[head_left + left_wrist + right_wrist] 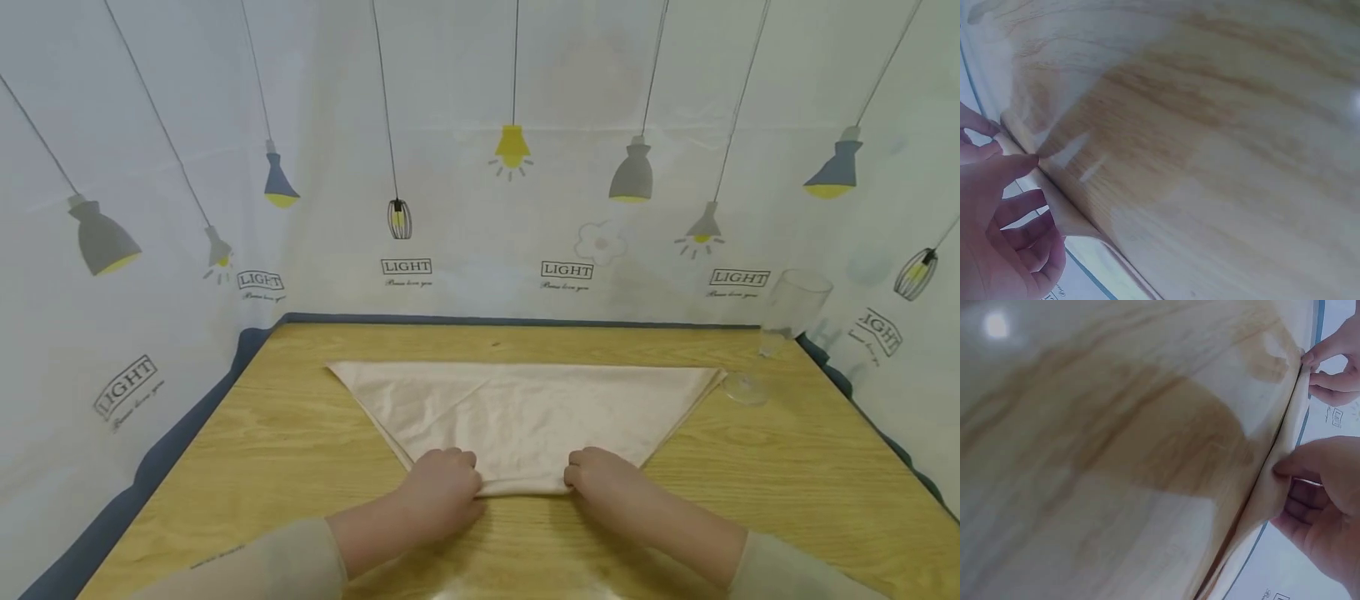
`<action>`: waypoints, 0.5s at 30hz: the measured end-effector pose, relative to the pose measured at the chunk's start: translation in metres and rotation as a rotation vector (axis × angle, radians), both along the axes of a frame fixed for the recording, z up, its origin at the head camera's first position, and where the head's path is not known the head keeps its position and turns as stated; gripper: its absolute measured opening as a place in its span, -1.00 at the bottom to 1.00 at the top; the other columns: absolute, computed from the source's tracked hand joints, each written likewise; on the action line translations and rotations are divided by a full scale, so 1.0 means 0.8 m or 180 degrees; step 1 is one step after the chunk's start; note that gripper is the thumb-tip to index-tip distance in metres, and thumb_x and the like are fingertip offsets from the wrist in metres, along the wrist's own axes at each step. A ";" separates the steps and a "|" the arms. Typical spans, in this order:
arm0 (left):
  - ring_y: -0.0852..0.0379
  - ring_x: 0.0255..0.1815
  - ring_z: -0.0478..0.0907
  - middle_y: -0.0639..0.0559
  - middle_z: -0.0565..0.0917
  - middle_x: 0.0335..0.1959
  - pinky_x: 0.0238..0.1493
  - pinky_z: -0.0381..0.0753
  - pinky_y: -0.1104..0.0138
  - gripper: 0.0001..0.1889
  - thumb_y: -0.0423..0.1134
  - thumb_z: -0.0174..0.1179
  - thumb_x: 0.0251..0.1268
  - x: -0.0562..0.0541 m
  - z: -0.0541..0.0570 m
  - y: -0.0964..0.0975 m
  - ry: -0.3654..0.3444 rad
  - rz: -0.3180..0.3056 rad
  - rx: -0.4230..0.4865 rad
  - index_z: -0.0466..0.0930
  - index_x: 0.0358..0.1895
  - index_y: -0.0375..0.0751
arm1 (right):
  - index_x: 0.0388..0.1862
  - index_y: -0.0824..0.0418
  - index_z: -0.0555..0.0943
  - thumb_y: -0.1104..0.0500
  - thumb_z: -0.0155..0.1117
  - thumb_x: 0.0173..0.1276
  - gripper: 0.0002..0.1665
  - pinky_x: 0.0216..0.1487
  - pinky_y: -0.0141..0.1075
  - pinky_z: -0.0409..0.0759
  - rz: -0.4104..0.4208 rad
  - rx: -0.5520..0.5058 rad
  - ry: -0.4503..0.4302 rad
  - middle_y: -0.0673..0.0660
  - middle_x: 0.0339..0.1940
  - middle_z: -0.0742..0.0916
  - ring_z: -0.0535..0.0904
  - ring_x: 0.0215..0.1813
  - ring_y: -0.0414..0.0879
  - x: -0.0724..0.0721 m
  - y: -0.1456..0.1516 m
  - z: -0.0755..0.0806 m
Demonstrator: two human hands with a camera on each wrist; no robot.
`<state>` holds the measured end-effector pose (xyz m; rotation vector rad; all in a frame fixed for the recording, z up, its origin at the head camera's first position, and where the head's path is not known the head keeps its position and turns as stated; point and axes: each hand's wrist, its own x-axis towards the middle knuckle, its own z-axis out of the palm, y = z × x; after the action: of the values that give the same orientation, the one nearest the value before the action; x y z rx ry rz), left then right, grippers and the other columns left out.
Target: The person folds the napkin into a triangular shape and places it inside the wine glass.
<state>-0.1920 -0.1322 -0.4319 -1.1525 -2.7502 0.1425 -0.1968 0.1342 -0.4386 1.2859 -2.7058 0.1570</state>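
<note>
A pale pink cloth napkin (525,417) lies on the wooden table, folded to a shape with a long straight far edge and slanted sides narrowing to a short near edge. That near edge is turned over into a narrow fold. My left hand (442,492) pinches the fold at its left end, fingers curled on top. At the right end my right hand (611,483) pinches the same fold. In the left wrist view, the thumb and fingers of the left hand (1010,219) hold the cloth edge (1063,209). The right wrist view shows the right hand (1325,500) gripping it likewise.
A clear stemmed glass (795,304) stands at the far right, its base close to the napkin's right corner. Behind the wooden table (262,433), a white curtain (465,167) printed with hanging lamps surrounds the back and sides.
</note>
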 end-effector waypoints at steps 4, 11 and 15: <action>0.18 -0.61 0.37 0.13 0.41 -0.63 -0.61 0.35 0.33 -0.80 -0.17 0.37 0.10 0.000 -0.002 -0.001 0.0251 -0.0001 -0.0062 0.64 -0.62 -0.06 | -0.46 0.20 0.68 0.46 0.35 0.16 -0.83 -0.36 -0.37 0.58 -0.0145 -0.0183 -0.0218 -0.04 -0.52 0.58 0.56 -0.43 -0.15 -0.002 0.002 0.001; 0.19 -0.58 0.35 0.12 0.41 -0.59 -0.59 0.35 0.38 -0.83 -0.32 0.36 0.11 -0.006 -0.005 -0.004 0.0236 -0.0001 -0.0060 0.65 -0.59 -0.08 | -0.32 0.31 0.73 0.45 0.29 0.25 -0.88 -0.21 -0.22 0.66 -0.0665 -0.0488 -0.0884 0.09 -0.38 0.73 0.68 -0.24 0.02 -0.003 0.003 0.004; 0.20 -0.51 0.43 0.11 0.45 -0.54 -0.48 0.49 0.42 -0.88 -0.28 0.32 0.24 -0.014 -0.005 -0.007 -0.0262 0.0196 0.0255 0.69 -0.47 -0.16 | -0.31 0.30 0.71 0.43 0.28 0.27 -0.89 -0.22 -0.21 0.65 -0.0855 -0.0697 -0.1007 0.10 -0.34 0.75 0.69 -0.21 0.04 -0.007 0.004 0.003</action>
<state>-0.2029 -0.1377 -0.4356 -1.0774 -2.8357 -0.0083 -0.2021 0.1375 -0.4359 0.8913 -2.9807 0.6550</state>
